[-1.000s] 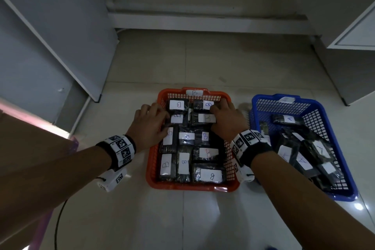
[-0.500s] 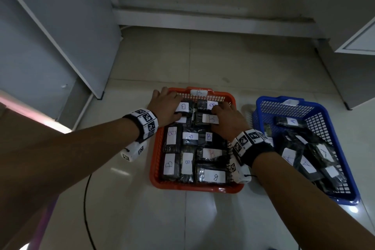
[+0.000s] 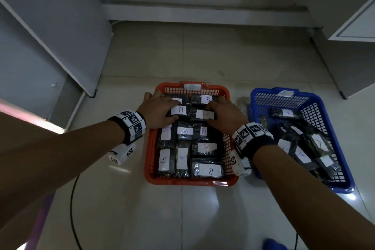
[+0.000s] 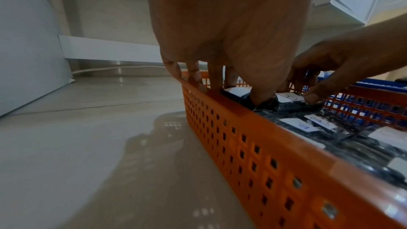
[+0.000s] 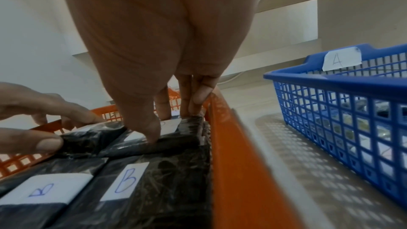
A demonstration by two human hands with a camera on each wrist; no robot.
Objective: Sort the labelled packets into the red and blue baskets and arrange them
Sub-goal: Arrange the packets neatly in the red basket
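The red basket (image 3: 190,183) on the floor holds several dark packets with white B labels, laid in rows. My left hand (image 3: 162,105) is at its far left corner, thumb and fingers pinching a B packet (image 3: 180,110). My right hand (image 3: 215,110) pinches the neighbouring B packet (image 3: 205,115) in the far row. In the left wrist view my left hand (image 4: 237,91) reaches down over the red basket wall (image 4: 264,128). In the right wrist view my right hand (image 5: 171,123) has its thumb on its packet (image 5: 176,138). The blue basket (image 3: 343,160), tagged A, holds loosely piled A packets.
Both baskets stand on a pale tiled floor (image 3: 203,57). White cabinet panels rise at the left (image 3: 50,26) and right (image 3: 355,26), with a wall step behind. A black cable (image 3: 72,199) curves over the floor at the lower left. A gap separates the baskets.
My left hand has moved from the basket's left rim forward to the far left corner and onto a packet. My right hand has stayed on the far row.
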